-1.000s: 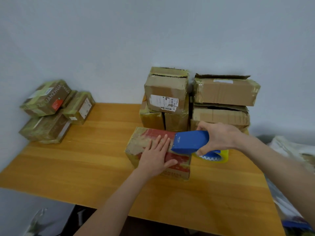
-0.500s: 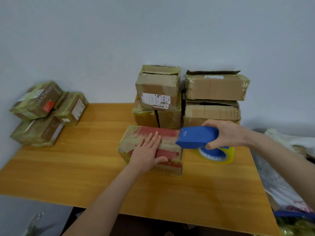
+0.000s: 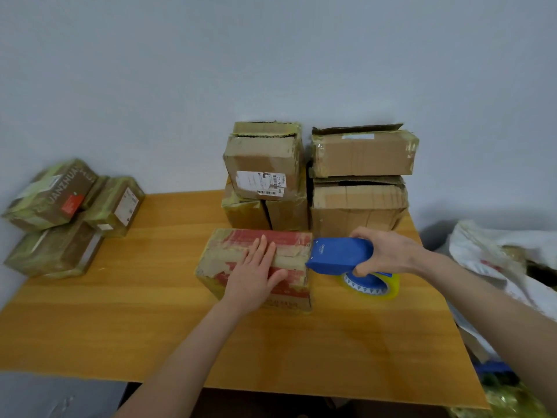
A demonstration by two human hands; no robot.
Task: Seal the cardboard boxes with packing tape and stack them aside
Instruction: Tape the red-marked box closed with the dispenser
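Box [image 3: 232, 260] under flat left hand [image 3: 254, 274], dispenser [image 3: 339, 256] in right hand [image 3: 388, 254]

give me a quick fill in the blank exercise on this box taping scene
1. The left hand presses flat on a box whose top has ___ print.
2. The right hand grips a ___ tape dispenser at that box's right end.
3. The pile of greenish taped boxes sits at the table's ___ edge.

Missing words: red; blue; left
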